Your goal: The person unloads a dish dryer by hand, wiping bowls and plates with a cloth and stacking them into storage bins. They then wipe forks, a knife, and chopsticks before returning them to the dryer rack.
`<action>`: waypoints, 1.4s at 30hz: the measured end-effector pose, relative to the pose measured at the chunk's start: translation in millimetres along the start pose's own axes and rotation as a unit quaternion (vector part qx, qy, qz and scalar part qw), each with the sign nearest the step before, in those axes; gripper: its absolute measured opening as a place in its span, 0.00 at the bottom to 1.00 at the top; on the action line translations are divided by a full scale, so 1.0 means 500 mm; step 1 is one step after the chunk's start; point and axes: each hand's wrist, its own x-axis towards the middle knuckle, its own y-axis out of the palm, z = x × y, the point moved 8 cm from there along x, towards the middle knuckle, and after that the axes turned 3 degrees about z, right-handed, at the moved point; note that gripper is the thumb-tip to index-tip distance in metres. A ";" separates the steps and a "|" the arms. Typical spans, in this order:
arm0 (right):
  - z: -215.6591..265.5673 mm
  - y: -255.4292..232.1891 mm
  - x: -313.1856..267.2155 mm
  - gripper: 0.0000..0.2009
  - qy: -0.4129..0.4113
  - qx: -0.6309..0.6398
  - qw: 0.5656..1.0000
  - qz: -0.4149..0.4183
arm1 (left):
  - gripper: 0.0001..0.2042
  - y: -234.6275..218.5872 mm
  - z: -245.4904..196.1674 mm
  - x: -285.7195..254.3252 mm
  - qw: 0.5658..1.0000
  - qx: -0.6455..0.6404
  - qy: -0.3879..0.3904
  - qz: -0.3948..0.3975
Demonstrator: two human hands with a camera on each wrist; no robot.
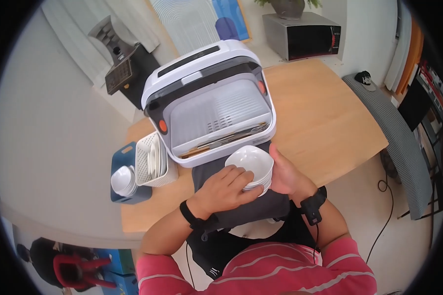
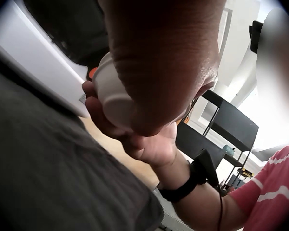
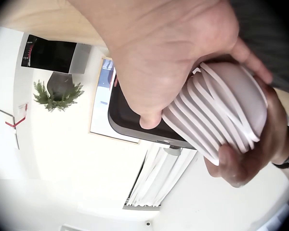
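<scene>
A stack of white bowls (image 1: pixel 249 158) is held between both hands over the dark cloth, near the front of a white lidded box (image 1: pixel 212 156). The left hand (image 1: pixel 224 191) grips the near left side, its fingers over the rim. On the other side, the right hand (image 1: pixel 287 175) supports the stack, thumb upright beside it and most fingers hidden below in the head view. Several layered rims of the bowls (image 3: pixel 209 113) show in the right wrist view, between the right hand (image 3: pixel 166 57) and the left hand (image 3: pixel 248 166). Fingers of the right hand (image 2: pixel 154 147) curl around the stack in the left wrist view.
Chopsticks and other utensils (image 1: pixel 224 140) lie in the box's front compartment. To its left, a white basket (image 1: pixel 167 178) holds upright dishes, beside a blue bin (image 1: pixel 130 199) with stacked bowls. The wooden table (image 1: pixel 325 118) extends right; a microwave (image 1: pixel 305 42) stands behind.
</scene>
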 end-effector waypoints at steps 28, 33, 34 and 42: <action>-0.006 -0.018 0.037 0.32 -0.074 -0.361 0.908 -0.198 | 0.21 0.175 0.083 -0.261 0.481 -0.586 -0.574 -0.310; 0.008 0.027 -0.006 0.47 -0.096 -0.565 0.813 -0.098 | 0.22 0.158 0.092 -0.270 0.508 -0.573 -0.573 -0.291; 0.007 0.033 -0.012 0.51 -0.072 -0.633 0.762 -0.115 | 0.23 0.171 0.092 -0.270 0.504 -0.587 -0.569 -0.277; 0.001 -0.006 -0.011 0.55 -0.037 -0.644 0.751 -0.139 | 0.25 0.191 0.094 -0.272 0.511 -0.611 -0.559 -0.230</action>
